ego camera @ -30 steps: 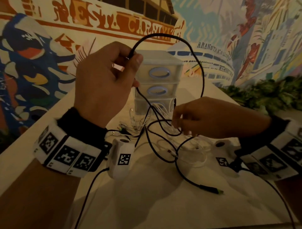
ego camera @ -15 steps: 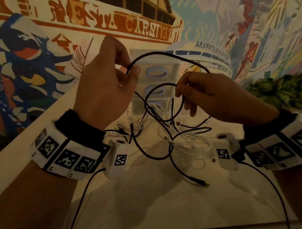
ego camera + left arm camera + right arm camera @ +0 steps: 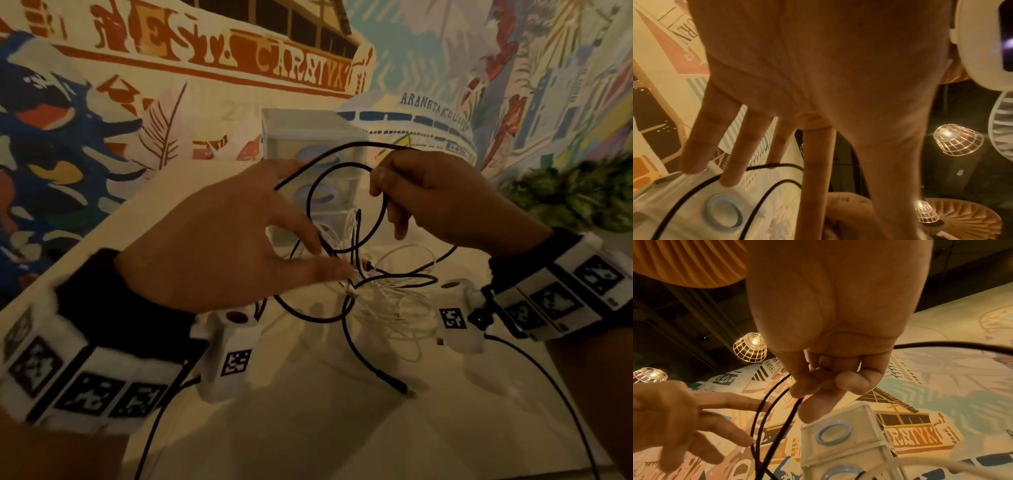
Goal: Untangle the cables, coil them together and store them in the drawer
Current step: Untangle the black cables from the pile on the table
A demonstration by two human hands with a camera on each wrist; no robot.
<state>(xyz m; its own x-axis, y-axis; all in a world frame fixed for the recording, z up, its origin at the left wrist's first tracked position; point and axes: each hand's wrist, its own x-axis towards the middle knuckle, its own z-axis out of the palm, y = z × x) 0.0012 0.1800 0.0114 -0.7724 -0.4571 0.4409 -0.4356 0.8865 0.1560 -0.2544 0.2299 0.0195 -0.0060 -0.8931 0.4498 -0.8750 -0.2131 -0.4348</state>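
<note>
My right hand (image 3: 380, 185) is raised in front of the drawer unit and pinches two loops of the black cable (image 3: 342, 166) between thumb and fingers (image 3: 851, 382). From there the black cable (image 3: 772, 415) hangs down into the tangle. My left hand (image 3: 301, 233) is open with its fingers (image 3: 729, 146) straight and spread beside the loops. The cable (image 3: 777, 165) runs past its fingertips, and no grip on it shows. Thin white cables (image 3: 397, 298) lie tangled on the table under both hands. The black cable's plug end (image 3: 407, 394) rests on the table near me.
A small translucent drawer unit (image 3: 308, 133) with blue ring handles (image 3: 833, 432) stands at the back of the pale table (image 3: 308, 428), its drawers closed. A painted mural wall rises behind it. Green plants (image 3: 575, 195) are at the right. Wrist-camera leads trail over the table's front.
My left hand has let go of the black cable, opened its fingers and dropped lower. My right hand rose from the table and now holds the loops alone.
</note>
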